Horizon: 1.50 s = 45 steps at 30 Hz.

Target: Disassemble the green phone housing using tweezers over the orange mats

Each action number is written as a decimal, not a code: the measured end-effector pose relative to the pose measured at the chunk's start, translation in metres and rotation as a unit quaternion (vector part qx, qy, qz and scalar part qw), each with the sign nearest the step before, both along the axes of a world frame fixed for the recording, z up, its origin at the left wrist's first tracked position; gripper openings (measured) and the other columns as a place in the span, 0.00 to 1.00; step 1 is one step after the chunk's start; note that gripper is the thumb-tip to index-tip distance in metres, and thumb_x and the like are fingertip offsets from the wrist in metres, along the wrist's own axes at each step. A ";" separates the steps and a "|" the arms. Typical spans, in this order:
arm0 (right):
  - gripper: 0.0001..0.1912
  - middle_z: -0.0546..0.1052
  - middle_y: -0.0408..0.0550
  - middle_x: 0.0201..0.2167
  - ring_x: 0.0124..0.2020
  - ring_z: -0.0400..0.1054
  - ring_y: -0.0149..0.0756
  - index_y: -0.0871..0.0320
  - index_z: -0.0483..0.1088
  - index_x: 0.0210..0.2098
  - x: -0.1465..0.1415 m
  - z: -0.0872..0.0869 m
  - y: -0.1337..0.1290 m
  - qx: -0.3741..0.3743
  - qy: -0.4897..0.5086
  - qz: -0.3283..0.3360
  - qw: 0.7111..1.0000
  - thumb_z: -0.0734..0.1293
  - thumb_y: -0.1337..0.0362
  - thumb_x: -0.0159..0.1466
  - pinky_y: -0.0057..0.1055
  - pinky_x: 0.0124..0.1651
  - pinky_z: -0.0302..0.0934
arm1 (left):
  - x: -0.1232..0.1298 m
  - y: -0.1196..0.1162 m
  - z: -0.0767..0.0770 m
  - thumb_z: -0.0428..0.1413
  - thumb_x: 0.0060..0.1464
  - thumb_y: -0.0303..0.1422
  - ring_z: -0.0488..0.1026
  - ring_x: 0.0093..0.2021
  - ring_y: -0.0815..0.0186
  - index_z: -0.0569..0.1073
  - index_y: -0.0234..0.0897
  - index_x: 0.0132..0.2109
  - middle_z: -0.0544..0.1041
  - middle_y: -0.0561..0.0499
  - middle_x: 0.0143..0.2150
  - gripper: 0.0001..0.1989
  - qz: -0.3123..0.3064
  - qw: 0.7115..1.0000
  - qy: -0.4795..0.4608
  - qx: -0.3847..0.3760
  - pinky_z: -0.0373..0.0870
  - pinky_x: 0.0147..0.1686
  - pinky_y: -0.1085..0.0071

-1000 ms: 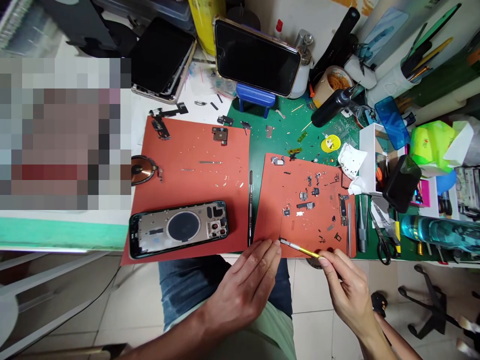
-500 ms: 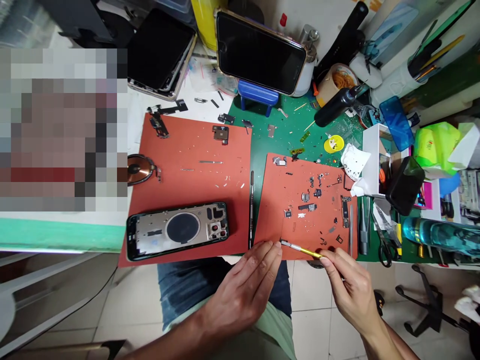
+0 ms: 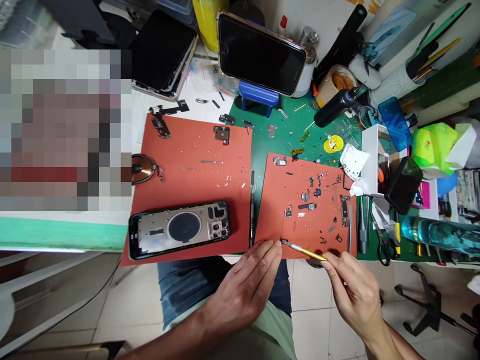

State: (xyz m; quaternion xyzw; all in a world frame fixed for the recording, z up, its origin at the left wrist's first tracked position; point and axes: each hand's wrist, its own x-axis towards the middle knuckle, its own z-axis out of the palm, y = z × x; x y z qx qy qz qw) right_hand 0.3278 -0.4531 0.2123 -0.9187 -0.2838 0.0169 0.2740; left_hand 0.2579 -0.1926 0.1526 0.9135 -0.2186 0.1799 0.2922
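Tool (image 3: pixel 305 251) pinched in right hand (image 3: pixel 353 287), tip indistinct; left hand (image 3: pixel 245 285): thumb hidden, grip unclear.

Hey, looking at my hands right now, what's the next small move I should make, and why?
I'd probably slide the left hand slightly back: its fingertips sit right by the tip of the yellow-handled tool that the right hand holds over the smaller red mat. I can't tell how sharp that tip is.
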 end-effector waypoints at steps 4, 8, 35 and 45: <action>0.17 0.68 0.45 0.31 0.31 0.63 0.36 0.60 0.75 0.59 -0.003 0.006 0.001 -0.036 -0.034 0.019 0.999 0.68 0.77 0.73 0.34 0.33 0.60 | 0.000 -0.001 0.000 0.54 0.70 0.17 0.73 0.70 0.44 0.76 0.15 0.65 0.81 0.32 0.65 0.20 0.005 1.000 -0.004 0.008 0.70 0.71 0.51; 0.18 0.65 0.44 0.31 0.30 0.60 0.36 0.60 0.75 0.60 -0.002 0.009 0.001 -0.048 -0.051 0.030 0.997 0.69 0.78 0.73 0.34 0.33 0.58 | -0.001 -0.001 -0.003 0.54 0.69 0.16 0.73 0.70 0.45 0.74 0.16 0.66 0.81 0.33 0.66 0.21 0.011 1.000 -0.006 0.005 0.70 0.72 0.52; 0.13 0.81 0.48 0.31 0.36 0.78 0.41 0.51 0.85 0.41 -0.039 -0.010 0.032 0.199 0.201 -0.187 0.941 0.69 0.57 0.76 0.31 0.34 0.68 | 0.022 0.001 0.034 0.67 0.65 0.38 0.86 0.37 0.65 0.89 0.48 0.49 0.89 0.51 0.42 0.08 0.162 0.736 0.351 -0.555 0.83 0.42 0.74; 0.17 0.73 0.42 0.31 0.34 0.67 0.35 0.52 0.72 0.41 -0.047 -0.016 0.063 0.382 0.342 -0.270 0.815 0.63 0.49 0.79 0.31 0.40 0.64 | 0.030 -0.007 0.037 0.77 0.52 0.39 0.88 0.47 0.61 0.90 0.43 0.45 0.91 0.47 0.42 0.13 0.211 0.601 0.402 -0.657 0.82 0.51 0.73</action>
